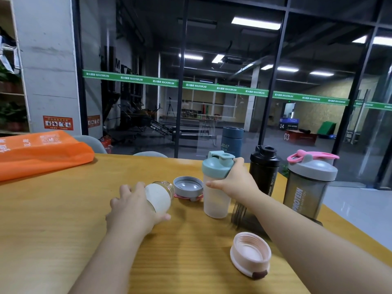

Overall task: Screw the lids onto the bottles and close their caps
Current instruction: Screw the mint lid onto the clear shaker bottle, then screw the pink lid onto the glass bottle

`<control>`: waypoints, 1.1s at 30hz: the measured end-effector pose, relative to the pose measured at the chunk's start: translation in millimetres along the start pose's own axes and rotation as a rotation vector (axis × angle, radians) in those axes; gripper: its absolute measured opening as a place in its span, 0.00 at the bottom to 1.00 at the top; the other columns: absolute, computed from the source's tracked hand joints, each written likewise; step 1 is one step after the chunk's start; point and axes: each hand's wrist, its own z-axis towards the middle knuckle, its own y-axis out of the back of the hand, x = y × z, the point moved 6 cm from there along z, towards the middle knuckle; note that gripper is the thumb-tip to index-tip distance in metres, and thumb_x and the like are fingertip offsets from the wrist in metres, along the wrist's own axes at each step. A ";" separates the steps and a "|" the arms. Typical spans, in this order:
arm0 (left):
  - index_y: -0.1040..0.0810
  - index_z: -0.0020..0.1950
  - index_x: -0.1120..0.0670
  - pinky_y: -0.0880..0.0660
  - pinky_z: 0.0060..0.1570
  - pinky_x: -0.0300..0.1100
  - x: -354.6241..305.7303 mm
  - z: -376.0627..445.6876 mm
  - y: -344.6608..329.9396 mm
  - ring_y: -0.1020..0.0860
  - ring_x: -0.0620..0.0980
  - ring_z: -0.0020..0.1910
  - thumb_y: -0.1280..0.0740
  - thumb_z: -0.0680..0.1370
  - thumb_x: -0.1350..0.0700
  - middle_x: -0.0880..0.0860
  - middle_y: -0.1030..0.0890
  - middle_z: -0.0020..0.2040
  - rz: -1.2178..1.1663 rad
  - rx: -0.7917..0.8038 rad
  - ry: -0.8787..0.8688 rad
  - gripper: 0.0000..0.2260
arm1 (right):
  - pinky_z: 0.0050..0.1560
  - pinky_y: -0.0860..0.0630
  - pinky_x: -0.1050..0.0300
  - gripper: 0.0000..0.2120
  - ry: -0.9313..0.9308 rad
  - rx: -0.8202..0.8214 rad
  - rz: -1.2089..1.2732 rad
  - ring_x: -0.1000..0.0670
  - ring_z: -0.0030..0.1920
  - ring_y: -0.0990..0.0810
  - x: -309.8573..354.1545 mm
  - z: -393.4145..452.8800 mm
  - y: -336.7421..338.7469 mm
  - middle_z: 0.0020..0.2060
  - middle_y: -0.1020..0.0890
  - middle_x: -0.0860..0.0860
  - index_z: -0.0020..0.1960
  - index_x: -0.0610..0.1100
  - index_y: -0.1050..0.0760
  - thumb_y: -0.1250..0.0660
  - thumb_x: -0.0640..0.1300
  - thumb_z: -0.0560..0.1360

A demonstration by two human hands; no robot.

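Fingers of the right hand (235,183) wrap the teal lid (217,166) on the upright frosted bottle (216,200) — left hand (131,206) grips the white bottle (159,196), tipped over the wooden surface (63,209); a pink lid (250,253) lies near — upturned.

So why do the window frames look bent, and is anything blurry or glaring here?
Head view: the wide-angle lens bows the window frames near the edges; ceiling lights shine bright in the glass; a dark bottle lying behind the right forearm looks smeared; the hands cast soft shadows on the wooden table.
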 end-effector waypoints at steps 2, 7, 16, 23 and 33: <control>0.40 0.70 0.45 0.26 0.56 0.51 2.4 1.0 -2.3 0.32 0.59 0.60 0.24 0.62 0.40 0.52 0.37 0.64 0.018 0.037 -0.006 0.41 | 0.50 0.21 0.48 0.38 -0.010 -0.004 -0.008 0.48 0.54 0.24 -1.2 -1.1 2.2 0.57 0.26 0.49 0.55 0.50 0.43 0.20 0.56 0.58; 0.39 0.70 0.45 0.26 0.54 0.49 0.1 0.7 -0.9 0.30 0.58 0.56 0.28 0.66 0.44 0.52 0.33 0.60 0.059 -0.013 -0.041 0.36 | 0.52 0.21 0.46 0.38 -0.032 0.005 -0.069 0.47 0.56 0.24 -2.1 -4.5 3.7 0.58 0.25 0.49 0.57 0.48 0.42 0.21 0.57 0.60; 0.34 0.66 0.48 0.28 0.47 0.45 -0.2 3.3 -1.4 0.27 0.55 0.54 0.25 0.63 0.48 0.51 0.29 0.57 -0.280 0.050 -0.040 0.34 | 0.58 0.24 0.46 0.59 -0.016 0.032 -0.124 0.46 0.65 0.27 -4.0 -12.6 5.9 0.70 0.30 0.49 0.77 0.49 0.60 0.24 0.62 0.61; 0.30 0.63 0.48 0.30 0.48 0.46 -0.8 2.1 -5.6 0.29 0.52 0.51 0.23 0.66 0.50 0.52 0.35 0.60 -0.575 0.188 -0.039 0.28 | 0.65 0.32 0.51 0.47 0.186 -0.085 -0.219 0.50 0.69 0.34 0.6 -51.6 35.1 0.70 0.33 0.52 0.75 0.49 0.47 0.25 0.59 0.65; 0.20 0.57 0.49 0.23 0.36 0.44 5.1 -8.4 -14.3 0.18 0.52 0.41 0.21 0.51 0.49 0.50 0.16 0.46 -1.086 0.551 -0.082 0.34 | 0.51 0.29 0.67 0.24 0.330 -0.066 -0.236 0.61 0.52 0.29 -36.4 -123.6 49.4 0.51 0.28 0.61 0.61 0.53 0.32 0.30 0.58 0.69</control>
